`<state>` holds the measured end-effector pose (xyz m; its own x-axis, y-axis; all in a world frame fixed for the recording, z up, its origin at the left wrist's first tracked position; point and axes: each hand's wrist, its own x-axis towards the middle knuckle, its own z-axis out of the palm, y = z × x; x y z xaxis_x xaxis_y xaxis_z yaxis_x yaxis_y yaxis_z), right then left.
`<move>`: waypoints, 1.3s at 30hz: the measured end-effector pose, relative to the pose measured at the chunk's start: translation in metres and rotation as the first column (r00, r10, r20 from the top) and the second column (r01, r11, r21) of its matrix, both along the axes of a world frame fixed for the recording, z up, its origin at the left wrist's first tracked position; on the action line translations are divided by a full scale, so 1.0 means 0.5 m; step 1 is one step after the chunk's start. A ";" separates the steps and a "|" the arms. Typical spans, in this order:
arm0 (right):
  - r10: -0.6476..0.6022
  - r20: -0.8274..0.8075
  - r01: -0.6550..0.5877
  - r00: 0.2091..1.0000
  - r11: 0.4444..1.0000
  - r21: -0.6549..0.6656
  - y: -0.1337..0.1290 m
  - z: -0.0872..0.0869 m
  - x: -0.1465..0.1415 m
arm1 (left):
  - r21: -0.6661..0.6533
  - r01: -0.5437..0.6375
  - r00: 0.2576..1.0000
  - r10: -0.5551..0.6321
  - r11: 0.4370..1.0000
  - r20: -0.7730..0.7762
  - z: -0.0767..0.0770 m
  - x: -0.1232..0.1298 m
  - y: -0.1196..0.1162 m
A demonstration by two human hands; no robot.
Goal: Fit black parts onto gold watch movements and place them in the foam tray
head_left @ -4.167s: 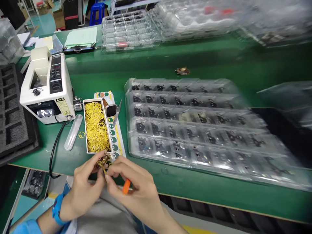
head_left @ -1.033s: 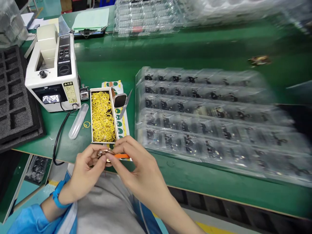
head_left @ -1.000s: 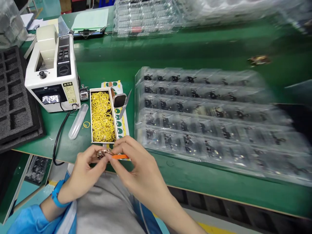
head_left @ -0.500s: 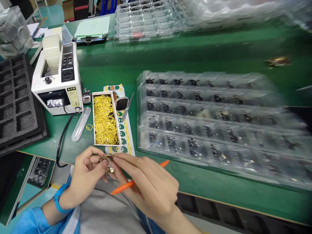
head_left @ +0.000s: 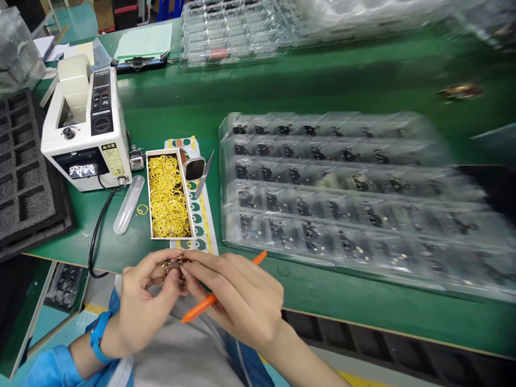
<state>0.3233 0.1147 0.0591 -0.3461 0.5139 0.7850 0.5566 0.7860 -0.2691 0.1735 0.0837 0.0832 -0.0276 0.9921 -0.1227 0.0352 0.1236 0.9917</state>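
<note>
Between my two hands, close in front of my body, is a small metallic, copper-coloured part [head_left: 176,265]; fingers cover much of it. My left hand [head_left: 147,306] pinches it between thumb and fingers, a blue band round that wrist. My right hand [head_left: 242,301] is closed with its fingertips on the part's right side. An orange pen-like stick [head_left: 199,308] is tucked through the right hand, its tip pointing down to the left. Just beyond the hands stands a white box [head_left: 193,228] filled with yellow ring-shaped pieces [head_left: 168,199].
A tape dispenser [head_left: 84,129] stands at left, beside black foam trays [head_left: 28,172]. Clear plastic trays [head_left: 322,188] holding small dark parts cover the right side. A smartwatch-like piece [head_left: 194,169], a thin blade [head_left: 205,174] and a clear plastic strip [head_left: 129,205] lie near the box.
The part has been turned in my fingers, and its copper-coloured face shows more now. My right hand has shifted slightly left with the orange stick. The whole view has shifted a little.
</note>
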 end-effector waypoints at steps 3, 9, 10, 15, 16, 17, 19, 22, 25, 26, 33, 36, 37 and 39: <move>0.017 -0.037 -0.018 0.999 0.999 -0.037 0.001 0.002 0.002 | 0.031 -0.003 1.000 0.003 1.000 -0.019 0.005 0.004 0.001; 0.013 -0.070 -0.016 0.997 0.999 -0.041 0.001 -0.001 0.001 | 0.016 -0.009 0.999 0.010 1.000 -0.031 0.005 0.008 0.003; 0.020 -0.059 -0.022 0.998 0.999 -0.030 0.002 -0.001 0.003 | 0.012 -0.004 1.000 0.004 1.000 -0.028 0.004 0.007 0.004; 0.065 0.025 -0.065 0.998 0.998 0.007 0.005 0.003 0.015 | 0.022 0.010 0.999 -0.009 1.000 -0.046 -0.007 0.004 0.000; 0.063 0.029 -0.063 0.998 0.998 0.001 0.003 0.004 0.016 | 0.051 0.013 0.997 -0.009 0.999 -0.081 -0.010 0.004 -0.002; 0.057 0.028 -0.057 0.998 0.998 -0.005 0.001 0.004 0.017 | 0.091 0.021 0.992 -0.009 0.996 -0.124 -0.012 0.004 -0.004; 0.035 0.007 -0.034 0.999 0.999 -0.020 -0.004 0.003 0.014 | 0.197 0.043 0.980 -0.003 0.980 -0.201 -0.016 0.004 -0.008; 0.001 -0.062 -0.003 0.998 0.999 -0.040 -0.010 -0.004 0.006 | 0.321 0.057 0.972 0.021 0.945 -0.234 -0.017 0.007 -0.011; -0.024 -0.111 0.021 0.994 0.999 -0.031 -0.014 -0.014 -0.001 | 0.311 0.040 0.977 0.029 0.950 -0.212 -0.015 0.009 -0.010; -0.032 -0.120 0.029 0.992 0.999 -0.027 -0.014 -0.018 -0.004 | 0.290 0.035 0.979 0.025 0.957 -0.200 -0.014 0.010 -0.009; -0.071 -0.195 0.030 0.978 0.978 -0.208 -0.024 -0.018 -0.017 | -0.038 -0.025 0.998 0.027 0.999 0.050 -0.019 0.008 0.006; -0.034 -0.259 -0.072 0.965 0.920 -0.386 -0.035 -0.003 -0.005 | -0.172 -0.012 0.983 0.043 0.985 0.178 -0.025 0.003 0.019; -0.027 -0.271 -0.101 0.962 0.889 -0.446 -0.038 0.004 0.003 | -0.189 -0.001 0.979 0.039 0.982 0.201 -0.027 0.000 0.023; -0.024 -0.290 -0.143 0.957 0.828 -0.542 -0.040 0.016 0.018 | -0.195 0.031 0.973 0.014 0.980 0.230 -0.029 -0.006 0.028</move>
<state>0.3325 0.0945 0.0670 -0.2060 0.8738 0.4405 0.3521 0.4862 -0.7998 0.1705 0.0975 0.0688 0.0321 0.9481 -0.3164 -0.1880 0.3166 0.9297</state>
